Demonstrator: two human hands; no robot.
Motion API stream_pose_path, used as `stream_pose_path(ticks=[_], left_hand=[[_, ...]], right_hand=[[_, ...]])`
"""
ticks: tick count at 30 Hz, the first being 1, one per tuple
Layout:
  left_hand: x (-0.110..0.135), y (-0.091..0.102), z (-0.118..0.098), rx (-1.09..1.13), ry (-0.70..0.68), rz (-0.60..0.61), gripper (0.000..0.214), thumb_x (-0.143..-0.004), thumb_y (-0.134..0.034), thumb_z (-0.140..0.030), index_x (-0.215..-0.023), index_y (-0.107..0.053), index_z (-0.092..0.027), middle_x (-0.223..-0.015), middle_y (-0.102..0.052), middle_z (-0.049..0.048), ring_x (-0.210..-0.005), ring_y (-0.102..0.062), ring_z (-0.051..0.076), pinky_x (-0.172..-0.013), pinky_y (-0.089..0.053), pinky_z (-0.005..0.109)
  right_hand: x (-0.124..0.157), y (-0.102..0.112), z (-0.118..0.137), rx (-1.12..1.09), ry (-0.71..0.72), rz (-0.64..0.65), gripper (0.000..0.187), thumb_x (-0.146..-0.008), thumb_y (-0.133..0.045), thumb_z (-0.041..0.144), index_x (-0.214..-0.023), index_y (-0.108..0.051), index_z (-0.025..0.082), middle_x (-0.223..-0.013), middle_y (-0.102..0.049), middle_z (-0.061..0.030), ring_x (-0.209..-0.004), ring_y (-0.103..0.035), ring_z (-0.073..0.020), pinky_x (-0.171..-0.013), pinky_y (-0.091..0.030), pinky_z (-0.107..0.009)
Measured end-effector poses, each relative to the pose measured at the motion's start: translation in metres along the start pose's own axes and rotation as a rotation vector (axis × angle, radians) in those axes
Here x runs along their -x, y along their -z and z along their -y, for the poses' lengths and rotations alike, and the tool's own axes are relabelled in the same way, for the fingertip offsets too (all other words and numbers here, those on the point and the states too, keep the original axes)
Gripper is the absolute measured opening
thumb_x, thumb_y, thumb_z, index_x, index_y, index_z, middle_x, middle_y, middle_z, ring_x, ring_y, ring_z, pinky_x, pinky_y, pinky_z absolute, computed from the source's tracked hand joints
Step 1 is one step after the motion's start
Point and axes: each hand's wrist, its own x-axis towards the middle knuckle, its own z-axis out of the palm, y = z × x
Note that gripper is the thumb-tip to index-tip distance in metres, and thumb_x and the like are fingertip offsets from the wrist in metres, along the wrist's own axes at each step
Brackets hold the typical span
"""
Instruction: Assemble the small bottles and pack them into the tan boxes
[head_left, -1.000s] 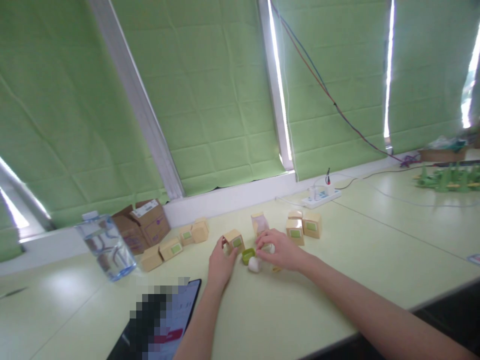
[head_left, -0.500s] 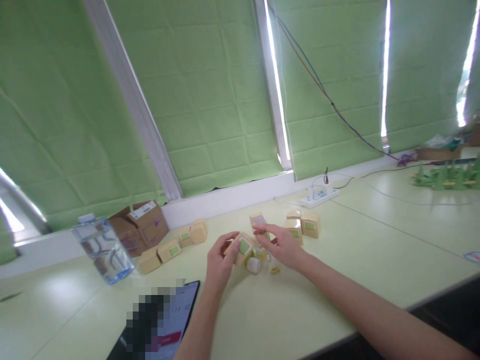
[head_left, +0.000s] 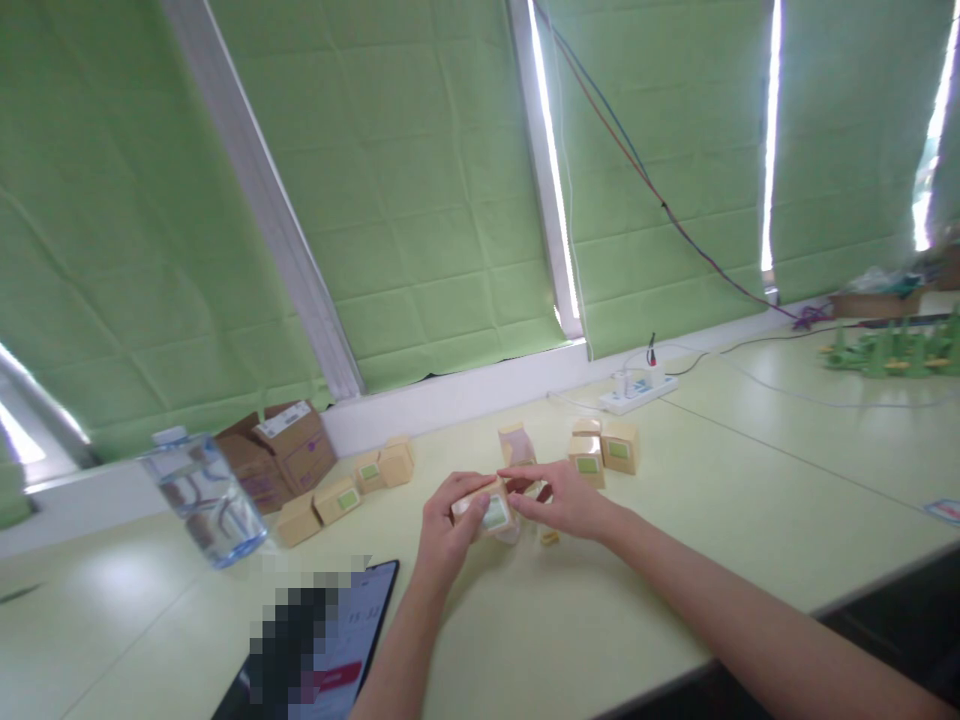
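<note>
A small pale-yellow cardboard box (head_left: 495, 513) with a green-and-white label is in my left hand (head_left: 448, 528), the thumb on its front and the fingers over its top. My right hand (head_left: 571, 500) has its fingertips at the box's right end, bent as in a pinch; its exact grip is partly hidden. Below the box, a whitish object (head_left: 508, 534) shows only in part. Close to my right hand lies a small yellow piece (head_left: 550, 537). Just behind my hands stands another box with a pale purplish side (head_left: 516, 442).
More small boxes stand on the table at right (head_left: 620, 448) and left (head_left: 337, 499). Further left are a large water bottle (head_left: 214, 505) and a brown carton (head_left: 296, 455). A phone (head_left: 352, 625) lies in front. A power strip (head_left: 637, 394) sits by the wall.
The box in my left hand has turned and come slightly lower, now covering much of the whitish object. My right fingers have moved down and left onto the box's end.
</note>
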Motion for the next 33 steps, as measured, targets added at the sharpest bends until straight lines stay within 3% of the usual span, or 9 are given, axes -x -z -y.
stream_pose_path(ticks=[33], left_hand=[[0.0006,0.0012,0.0020,0.031,0.009,0.025,0.027,-0.086,-0.061,-0.037,-0.099,-0.074,-0.018,-0.097,-0.066,0.0088,-0.092,-0.062,0.024,-0.083,-0.046,0.034]], right_hand=[[0.0002,0.0011,-0.0015,0.019,-0.021,0.063,0.045,-0.083,-0.062,0.033,-0.126,-0.064,0.019,-0.098,-0.075,-0.0075,-0.084,-0.071,-0.0203,-0.072,-0.059,-0.032]])
